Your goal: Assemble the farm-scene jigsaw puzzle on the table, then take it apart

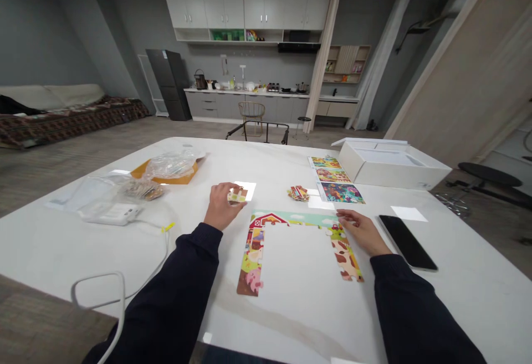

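Observation:
My left hand point(222, 207) is closed on a few jigsaw puzzle pieces point(238, 195), held just above the table, left of the puzzle. A partly joined jigsaw puzzle point(299, 218) lies flat, showing a red barn at its top left, a pink pig at bottom left and brown-and-white cow patches on the right side. Its top, left and right borders are joined around bare tabletop. At the puzzle's upper right corner rests my right hand point(364, 231), fingers stretched out and holding nothing. Beyond the top border sits a small pile of loose pieces point(298, 193).
Three picture cards point(332, 175) lie beside a white box point(386, 162) at the back right. A black phone point(407, 242) is right of my right hand. Plastic bags point(172, 164), a yellow tray point(189, 177) and a white power strip point(114, 214) with its cable occupy the left.

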Demonstrator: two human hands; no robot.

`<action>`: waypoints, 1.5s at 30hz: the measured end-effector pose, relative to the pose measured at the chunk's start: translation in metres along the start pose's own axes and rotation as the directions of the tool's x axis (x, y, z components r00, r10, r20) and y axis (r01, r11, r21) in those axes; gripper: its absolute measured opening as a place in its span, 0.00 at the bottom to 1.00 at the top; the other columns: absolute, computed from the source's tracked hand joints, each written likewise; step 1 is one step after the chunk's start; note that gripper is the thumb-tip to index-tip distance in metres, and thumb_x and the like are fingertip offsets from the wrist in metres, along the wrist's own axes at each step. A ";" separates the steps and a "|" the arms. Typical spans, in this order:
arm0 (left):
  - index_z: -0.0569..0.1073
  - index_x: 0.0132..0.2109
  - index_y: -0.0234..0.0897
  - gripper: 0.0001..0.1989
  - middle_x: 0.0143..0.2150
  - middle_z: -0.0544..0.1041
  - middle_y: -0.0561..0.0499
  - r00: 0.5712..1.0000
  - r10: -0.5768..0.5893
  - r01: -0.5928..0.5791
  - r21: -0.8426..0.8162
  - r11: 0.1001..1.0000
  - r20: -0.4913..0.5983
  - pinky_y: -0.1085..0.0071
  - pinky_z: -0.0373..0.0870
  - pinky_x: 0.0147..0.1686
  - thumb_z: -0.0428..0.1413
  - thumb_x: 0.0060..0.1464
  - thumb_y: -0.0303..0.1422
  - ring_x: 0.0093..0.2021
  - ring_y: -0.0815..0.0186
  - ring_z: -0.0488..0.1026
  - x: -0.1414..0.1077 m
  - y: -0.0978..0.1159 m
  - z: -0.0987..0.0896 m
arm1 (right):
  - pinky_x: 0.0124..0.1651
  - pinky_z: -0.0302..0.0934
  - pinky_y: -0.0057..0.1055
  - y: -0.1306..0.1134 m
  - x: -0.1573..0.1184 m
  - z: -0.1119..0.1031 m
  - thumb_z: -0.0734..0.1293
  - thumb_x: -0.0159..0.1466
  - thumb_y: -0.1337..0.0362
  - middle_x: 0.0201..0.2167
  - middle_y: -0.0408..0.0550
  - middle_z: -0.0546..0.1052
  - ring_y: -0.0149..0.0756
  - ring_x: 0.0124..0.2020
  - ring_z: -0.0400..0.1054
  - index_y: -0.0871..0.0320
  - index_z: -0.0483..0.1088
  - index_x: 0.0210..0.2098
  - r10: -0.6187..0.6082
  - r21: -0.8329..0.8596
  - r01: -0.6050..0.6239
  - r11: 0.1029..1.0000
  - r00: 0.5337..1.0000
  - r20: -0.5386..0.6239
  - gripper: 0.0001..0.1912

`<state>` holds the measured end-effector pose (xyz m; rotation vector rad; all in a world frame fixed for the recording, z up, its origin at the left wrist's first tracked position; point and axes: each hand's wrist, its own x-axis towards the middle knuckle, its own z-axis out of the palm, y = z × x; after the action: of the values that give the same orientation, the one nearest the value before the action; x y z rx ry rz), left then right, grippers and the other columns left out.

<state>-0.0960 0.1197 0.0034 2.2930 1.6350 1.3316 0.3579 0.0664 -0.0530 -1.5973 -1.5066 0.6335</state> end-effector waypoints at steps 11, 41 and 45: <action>0.70 0.39 0.45 0.23 0.44 0.74 0.48 0.863 0.222 0.034 -0.491 0.870 0.454 0.53 0.75 0.47 0.75 0.42 0.32 0.48 0.53 0.72 -0.120 0.240 0.041 | 0.37 0.64 0.33 -0.005 -0.002 0.006 0.70 0.58 0.63 0.45 0.53 0.82 0.40 0.40 0.76 0.59 0.77 0.47 -0.017 0.048 0.019 0.999 0.999 -0.040 0.18; 0.71 0.45 0.44 0.17 0.45 0.76 0.49 0.838 0.285 0.008 -0.532 0.846 0.465 0.52 0.73 0.50 0.66 0.52 0.23 0.50 0.53 0.72 -0.151 0.238 0.073 | 0.46 0.69 0.35 -0.003 0.000 0.007 0.71 0.60 0.64 0.45 0.51 0.82 0.37 0.39 0.74 0.57 0.77 0.47 -0.011 0.120 0.015 0.993 1.000 -0.028 0.15; 0.75 0.47 0.45 0.16 0.46 0.75 0.46 0.861 0.273 -0.006 -0.528 0.849 0.429 0.47 0.73 0.51 0.65 0.54 0.24 0.51 0.51 0.71 -0.151 0.242 0.085 | 0.48 0.69 0.37 -0.004 0.000 0.006 0.71 0.60 0.64 0.45 0.51 0.82 0.37 0.39 0.74 0.58 0.77 0.47 -0.019 0.118 0.022 0.993 0.999 -0.026 0.15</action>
<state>0.1300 -0.0708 -0.0309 2.1866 0.8345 0.9259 0.3508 0.0678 -0.0533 -1.4932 -1.4390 0.6768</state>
